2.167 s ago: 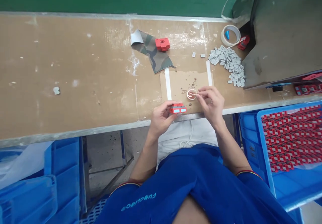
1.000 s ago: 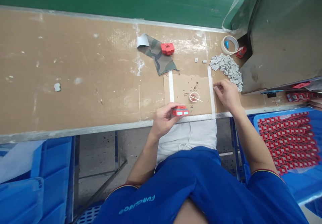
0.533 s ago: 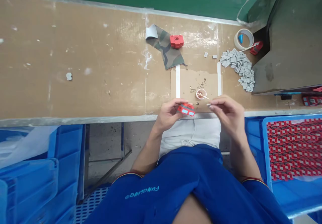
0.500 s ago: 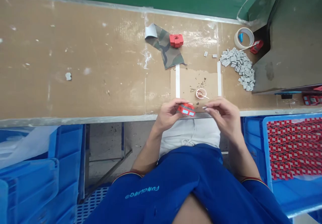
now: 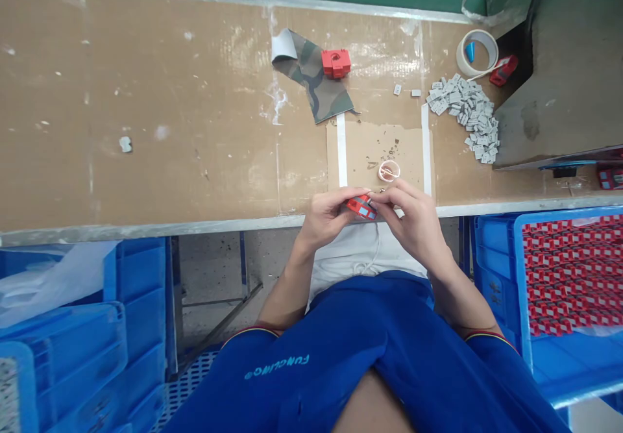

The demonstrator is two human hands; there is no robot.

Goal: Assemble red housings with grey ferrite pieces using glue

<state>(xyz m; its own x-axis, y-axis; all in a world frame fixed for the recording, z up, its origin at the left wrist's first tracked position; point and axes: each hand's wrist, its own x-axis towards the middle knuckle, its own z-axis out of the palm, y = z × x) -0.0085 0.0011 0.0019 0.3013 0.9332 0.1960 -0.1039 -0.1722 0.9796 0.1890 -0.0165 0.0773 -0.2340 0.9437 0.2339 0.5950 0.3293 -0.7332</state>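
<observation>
A small red toy car (image 5: 361, 206) with pale blue windows is pinched between the fingers of my left hand (image 5: 325, 217), above the table's front edge. My right hand (image 5: 411, 215) has its thumb and forefinger closed on a small grey piece (image 5: 371, 203), held against the car's right side. The fingertips hide most of this piece. Just beyond my right hand stands a little round cup (image 5: 389, 171) with a thin stick in it. Dark crumbs lie on the cardboard mat (image 5: 360, 141) around the cup.
Small grey tiles (image 5: 467, 111) are heaped at the right, near a masking tape roll (image 5: 477, 53). A red block (image 5: 336, 63) sits on a camouflage strip (image 5: 316, 79). At lower right, a blue crate (image 5: 559, 368) holds rows of red toys. More blue crates (image 5: 141, 309) stand at left.
My right hand has moved left and brought the small grey piece from beside the cup to the toy car. My left hand still holds the car. The view has shifted slightly.
</observation>
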